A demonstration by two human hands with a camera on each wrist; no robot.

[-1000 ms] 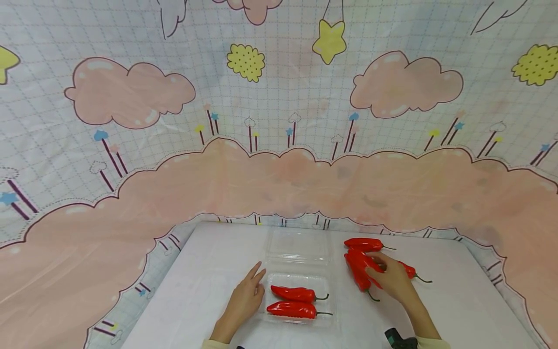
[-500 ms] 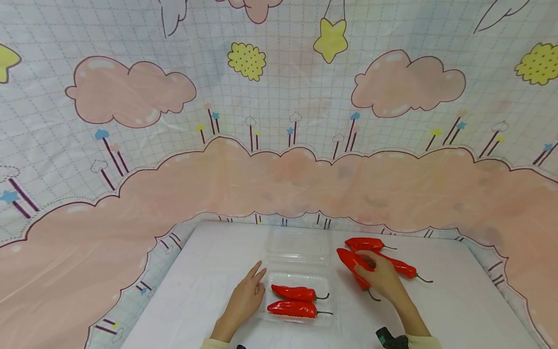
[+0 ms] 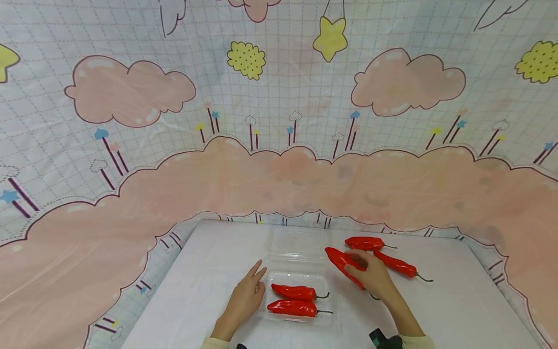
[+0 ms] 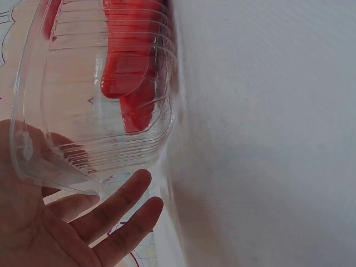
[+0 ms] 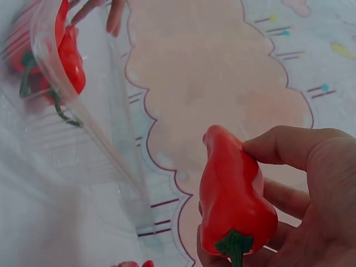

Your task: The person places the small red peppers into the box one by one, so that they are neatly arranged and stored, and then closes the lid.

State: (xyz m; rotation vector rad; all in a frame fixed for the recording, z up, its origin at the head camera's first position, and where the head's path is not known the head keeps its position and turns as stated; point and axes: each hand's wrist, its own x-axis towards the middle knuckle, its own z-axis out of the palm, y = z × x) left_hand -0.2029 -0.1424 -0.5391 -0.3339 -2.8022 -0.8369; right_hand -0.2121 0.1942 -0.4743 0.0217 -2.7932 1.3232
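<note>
My right hand [image 3: 372, 276] holds a red chili pepper [image 3: 336, 258] a little right of the clear plastic box, thumb and fingers around its body. In the right wrist view, the green stem of this pepper [image 5: 233, 194] points toward the camera. Two red peppers, a far one [image 3: 293, 292] and a near one [image 3: 291, 308], lie side by side in the box [image 3: 320, 279], stems to the right. Beside the box's left edge is my left hand [image 3: 244, 299], fingers extended and gripping nothing. In the left wrist view, the box wall [image 4: 72, 111] covers part of that hand.
The box's clear lid [image 3: 298, 246] lies folded back behind it. Two more red peppers, one at the back [image 3: 364, 243] and one slanting [image 3: 397, 265], lie on the white table [image 3: 196, 271] to the right. A patterned cloth [image 3: 279, 184] hangs behind.
My right hand has drawn the held pepper leftward, away from the other peppers on the table and closer to the box. My left hand has stayed in place.
</note>
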